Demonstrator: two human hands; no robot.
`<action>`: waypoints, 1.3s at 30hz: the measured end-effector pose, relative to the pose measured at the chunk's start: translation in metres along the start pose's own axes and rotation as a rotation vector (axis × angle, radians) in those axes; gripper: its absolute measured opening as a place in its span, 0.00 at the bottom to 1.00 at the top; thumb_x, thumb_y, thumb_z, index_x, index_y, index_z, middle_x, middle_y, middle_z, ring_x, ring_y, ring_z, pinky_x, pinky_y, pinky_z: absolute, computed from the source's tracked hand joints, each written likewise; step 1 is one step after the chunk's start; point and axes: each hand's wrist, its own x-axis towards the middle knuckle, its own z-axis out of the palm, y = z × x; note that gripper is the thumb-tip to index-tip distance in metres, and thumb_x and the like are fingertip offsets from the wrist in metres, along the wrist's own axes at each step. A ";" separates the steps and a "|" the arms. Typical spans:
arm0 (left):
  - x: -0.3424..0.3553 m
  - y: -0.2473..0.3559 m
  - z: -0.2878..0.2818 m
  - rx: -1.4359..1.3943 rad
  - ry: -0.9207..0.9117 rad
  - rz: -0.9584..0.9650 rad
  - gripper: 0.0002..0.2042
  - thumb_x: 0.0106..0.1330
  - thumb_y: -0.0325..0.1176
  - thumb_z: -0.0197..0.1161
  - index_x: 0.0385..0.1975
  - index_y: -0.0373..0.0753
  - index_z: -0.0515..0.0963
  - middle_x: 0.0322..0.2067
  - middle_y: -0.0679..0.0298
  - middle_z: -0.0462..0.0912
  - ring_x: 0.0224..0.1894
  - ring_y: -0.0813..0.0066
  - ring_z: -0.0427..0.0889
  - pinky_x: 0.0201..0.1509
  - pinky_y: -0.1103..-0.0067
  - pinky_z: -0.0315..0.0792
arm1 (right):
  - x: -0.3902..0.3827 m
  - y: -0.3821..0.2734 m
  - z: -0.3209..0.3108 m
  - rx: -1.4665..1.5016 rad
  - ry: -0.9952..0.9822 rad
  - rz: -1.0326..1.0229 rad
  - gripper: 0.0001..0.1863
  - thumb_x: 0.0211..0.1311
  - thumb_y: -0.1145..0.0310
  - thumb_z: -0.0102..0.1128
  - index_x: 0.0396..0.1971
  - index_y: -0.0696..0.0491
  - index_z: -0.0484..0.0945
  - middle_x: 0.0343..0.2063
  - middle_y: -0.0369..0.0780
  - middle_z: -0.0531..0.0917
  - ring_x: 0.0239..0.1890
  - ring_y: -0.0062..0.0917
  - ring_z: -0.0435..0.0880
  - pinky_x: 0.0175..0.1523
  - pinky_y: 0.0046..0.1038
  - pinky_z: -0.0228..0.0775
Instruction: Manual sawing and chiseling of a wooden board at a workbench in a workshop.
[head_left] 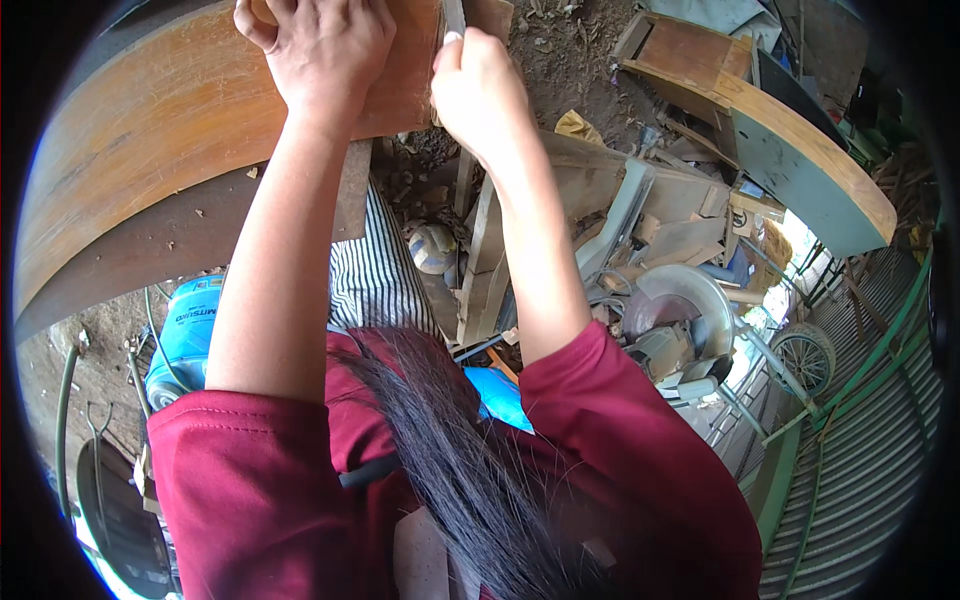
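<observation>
A curved, scuffed orange-brown wooden board (160, 110) spans the upper left of the head view. My left hand (315, 45) rests on its face near the top edge, fingers apart and slightly bent. My right hand (480, 95) is closed on a narrow flat strip (454, 15) at the board's right end; whether this is a tool or a slat I cannot tell. Below the board is a darker brown panel (130, 235), with a small wooden piece (350, 200) hanging beside it.
A blue machine (185, 330) is at lower left, and a dirty ball (432, 250) lies below the board. Scrap wood (680, 230), a broken desk (800, 170), a clear round tub (680, 300), a spoked wheel (800, 360) and metal railing (860, 430) crowd the right.
</observation>
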 end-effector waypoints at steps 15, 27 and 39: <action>-0.001 0.003 0.000 -0.028 -0.032 -0.020 0.12 0.51 0.33 0.48 0.34 0.35 0.67 0.52 0.50 0.59 0.58 0.57 0.52 0.58 0.63 0.42 | -0.003 -0.004 -0.007 0.013 -0.110 0.166 0.17 0.58 0.67 0.37 0.23 0.65 0.71 0.22 0.56 0.76 0.30 0.47 0.76 0.36 0.39 0.69; -0.003 -0.002 0.005 0.022 -0.054 -0.023 0.13 0.55 0.34 0.46 0.37 0.36 0.66 0.52 0.51 0.59 0.58 0.57 0.52 0.58 0.62 0.43 | -0.053 0.002 -0.004 -0.087 -0.066 0.141 0.13 0.60 0.67 0.39 0.22 0.59 0.65 0.16 0.53 0.71 0.25 0.48 0.73 0.30 0.41 0.64; -0.005 -0.003 0.011 0.055 -0.079 0.027 0.10 0.55 0.38 0.47 0.32 0.40 0.68 0.51 0.50 0.61 0.57 0.57 0.54 0.55 0.58 0.42 | -0.090 0.009 -0.002 -0.055 0.030 0.204 0.09 0.59 0.68 0.41 0.25 0.58 0.65 0.14 0.51 0.73 0.22 0.48 0.74 0.25 0.43 0.63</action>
